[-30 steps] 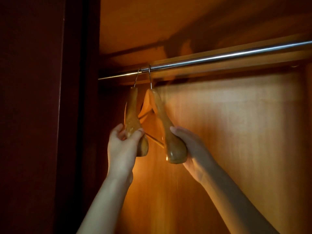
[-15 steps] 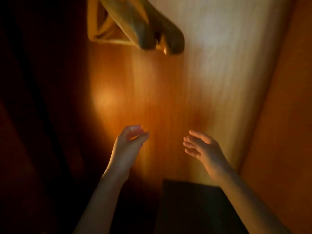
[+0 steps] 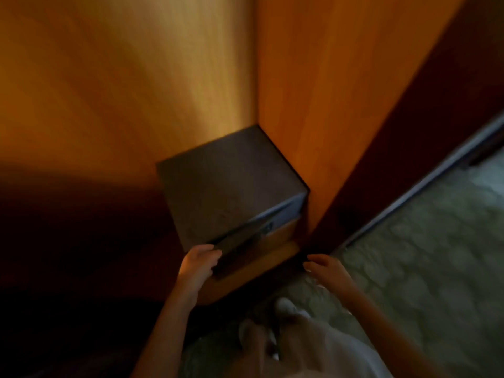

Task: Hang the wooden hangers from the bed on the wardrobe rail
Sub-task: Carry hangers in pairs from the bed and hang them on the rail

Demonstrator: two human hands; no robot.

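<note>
Dark box (image 3: 226, 186) on a wooden ledge (image 3: 275, 252), patterned carpet (image 3: 422, 268) beside.

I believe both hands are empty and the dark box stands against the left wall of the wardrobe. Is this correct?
Not fully. The head view shows the dark box against the wardrobe's right wall, not the left. The left hand and right hand are indeed empty.

Standing open as a wardrobe (image 3: 191, 50) of warm orange-brown wood, glowing brightest on the back panel (image 3: 122, 91), joining the right side wall (image 3: 341, 91) along an upright corner seam, fading into deep shadow toward the lower left, ending rightward at a dark red-brown front edge.
</note>
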